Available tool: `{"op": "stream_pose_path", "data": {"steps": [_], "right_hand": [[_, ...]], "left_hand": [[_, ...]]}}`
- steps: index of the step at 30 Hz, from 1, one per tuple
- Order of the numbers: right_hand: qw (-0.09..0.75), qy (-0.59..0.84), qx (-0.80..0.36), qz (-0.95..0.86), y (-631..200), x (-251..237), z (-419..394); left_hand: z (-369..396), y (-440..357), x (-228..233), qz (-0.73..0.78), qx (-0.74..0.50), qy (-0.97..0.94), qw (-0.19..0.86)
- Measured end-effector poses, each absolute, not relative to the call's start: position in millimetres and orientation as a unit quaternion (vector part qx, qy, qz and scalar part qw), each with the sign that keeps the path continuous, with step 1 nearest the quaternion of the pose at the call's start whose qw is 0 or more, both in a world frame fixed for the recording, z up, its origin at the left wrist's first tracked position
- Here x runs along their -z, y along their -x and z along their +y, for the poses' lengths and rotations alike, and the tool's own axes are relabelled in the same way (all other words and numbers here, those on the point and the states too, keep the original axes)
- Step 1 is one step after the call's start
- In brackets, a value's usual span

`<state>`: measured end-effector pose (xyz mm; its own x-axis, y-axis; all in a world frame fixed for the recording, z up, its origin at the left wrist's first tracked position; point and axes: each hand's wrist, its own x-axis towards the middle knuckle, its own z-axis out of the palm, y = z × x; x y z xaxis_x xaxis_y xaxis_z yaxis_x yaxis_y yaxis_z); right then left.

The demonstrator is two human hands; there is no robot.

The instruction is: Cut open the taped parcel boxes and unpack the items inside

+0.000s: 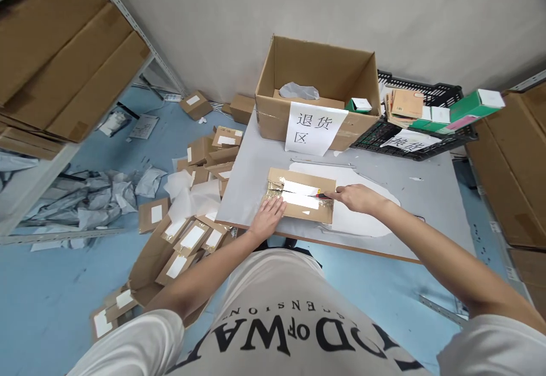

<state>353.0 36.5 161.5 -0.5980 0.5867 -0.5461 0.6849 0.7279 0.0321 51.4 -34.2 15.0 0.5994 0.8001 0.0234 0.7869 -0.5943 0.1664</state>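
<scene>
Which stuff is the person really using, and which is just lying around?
In use: taped parcel, pressed flat by the left hand; small tool, hard to make out, in the right hand.

Lying about: big open box, black crate, parcels on floor, grey bags.

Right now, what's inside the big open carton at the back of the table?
Inside the open carton, a crumpled clear plastic bag lies on a flat cardboard piece. Anything lower is hidden by the front wall and its paper sign.
</scene>
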Motion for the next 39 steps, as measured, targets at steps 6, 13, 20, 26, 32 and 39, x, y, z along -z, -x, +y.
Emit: {"op": "stream_pose_path", "data": {"steps": [6,13,20,26,32,39], "right_hand": [[0.265,-0.405,0.098,0.869,-395.2,-161.9,20.6],[0.244,-0.432,0.118,0.860,-431.2,-161.6,4.3],[0.244,-0.445,0.128,0.852,-463.4,-158.3,-5.0],[0.248,-0.478,0.145,0.830,-474.5,-150.2,-27.0],[0.176,-0.548,0.149,0.804,-485.8,-134.8,-52.9],[-0.251,-0.664,0.336,0.620,-461.7,-64.6,-81.0]], "left_hand": [[-32.2,-51.5,-12.2,0.443,-0.048,-0.892,0.071],[-34.4,-53.3,-18.6,0.447,-0.035,-0.891,0.070],[-31.8,-54.0,-19.5,0.451,-0.037,-0.889,0.076],[-28.3,-52.9,-18.0,0.446,-0.037,-0.892,0.063],[-30.0,-53.2,-27.9,0.443,-0.043,-0.892,0.074],[-11.8,-55.2,-51.3,0.461,-0.084,-0.867,0.166]]}}
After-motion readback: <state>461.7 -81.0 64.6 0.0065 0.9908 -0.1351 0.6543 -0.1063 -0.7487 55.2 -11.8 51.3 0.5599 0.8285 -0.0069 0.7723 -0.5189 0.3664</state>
